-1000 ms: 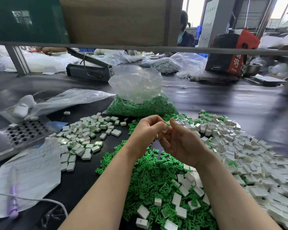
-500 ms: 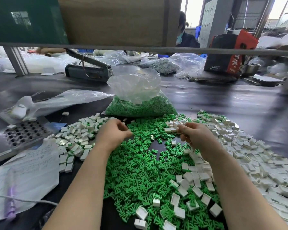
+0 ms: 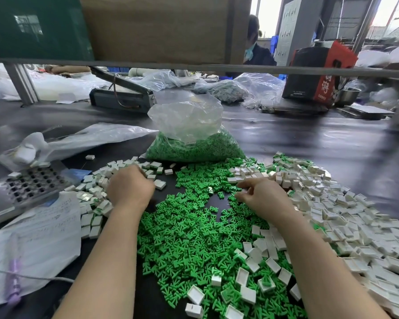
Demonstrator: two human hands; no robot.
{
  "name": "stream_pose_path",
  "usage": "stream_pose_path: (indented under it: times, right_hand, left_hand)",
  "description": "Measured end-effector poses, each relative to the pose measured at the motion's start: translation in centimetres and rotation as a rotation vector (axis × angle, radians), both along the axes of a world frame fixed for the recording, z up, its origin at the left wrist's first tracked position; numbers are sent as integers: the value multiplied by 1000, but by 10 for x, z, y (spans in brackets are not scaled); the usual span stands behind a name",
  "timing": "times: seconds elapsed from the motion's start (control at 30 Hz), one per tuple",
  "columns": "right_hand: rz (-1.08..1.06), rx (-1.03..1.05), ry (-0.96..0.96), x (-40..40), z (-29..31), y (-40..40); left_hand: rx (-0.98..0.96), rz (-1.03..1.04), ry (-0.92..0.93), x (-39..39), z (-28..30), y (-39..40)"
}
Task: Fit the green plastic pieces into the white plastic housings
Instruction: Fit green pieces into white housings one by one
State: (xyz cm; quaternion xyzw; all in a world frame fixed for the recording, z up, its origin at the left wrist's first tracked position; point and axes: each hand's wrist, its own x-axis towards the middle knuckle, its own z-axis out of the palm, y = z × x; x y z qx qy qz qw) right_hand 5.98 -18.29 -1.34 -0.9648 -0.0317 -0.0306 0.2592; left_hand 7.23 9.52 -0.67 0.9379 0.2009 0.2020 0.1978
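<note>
Fingers of the left hand (image 3: 130,185) curl down into the left heap of finished housings (image 3: 95,192); whether they grasp one cannot be told, since the knuckles hide them. Right hand (image 3: 260,195) fingers hang loosely bent over the far edge of the green pieces (image 3: 189,229), apparently holding nothing. Empty white housings (image 3: 346,210) pile at right. A bag of green pieces (image 3: 194,143) sits farther back on the dark table (image 3: 332,143).

Bright, even daylight enters through blown-out windows far beyond the right hand (image 3: 260,195). The glossy black tabletop (image 3: 309,143) ahead of both hands carries soft glare. Edges bow from wide-angle distortion, and the far right corner smears with blur.
</note>
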Motion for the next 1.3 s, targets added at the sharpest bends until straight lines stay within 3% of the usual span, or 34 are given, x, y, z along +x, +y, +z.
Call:
stream_pose_path:
  times: [0.23,0.53,0.6,0.73,0.87,0.97,1.13,1.3]
  right_hand:
    - [6,-105,-22,2,-3,2]
    - [-9,-23,-97,2,-4,2]
    - [2,69,-110,1,-4,2]
    - [96,514,-102,-5,7,9]
    - [133,619,-124,-6,12,15]
    - [135,519,-70,-4,8,12]
    - [403,51,129,-7,4,20]
    - [415,1,82,-6,5,23]
  left_hand:
    - [-434,-481,-25,-1,13,-56]
    - [-523,-754,226,-8,-3,-99]
    - [-546,-764,232,-8,-6,-100]
    - [-771,-852,228,-9,-6,-101]
    - [-884,-839,120,-9,-3,-101]
    - [-986,-800,38,-8,-1,-95]
    - [-1155,-843,-12,-10,4,-91]
    - [-1203,-873,-31,-13,8,-92]
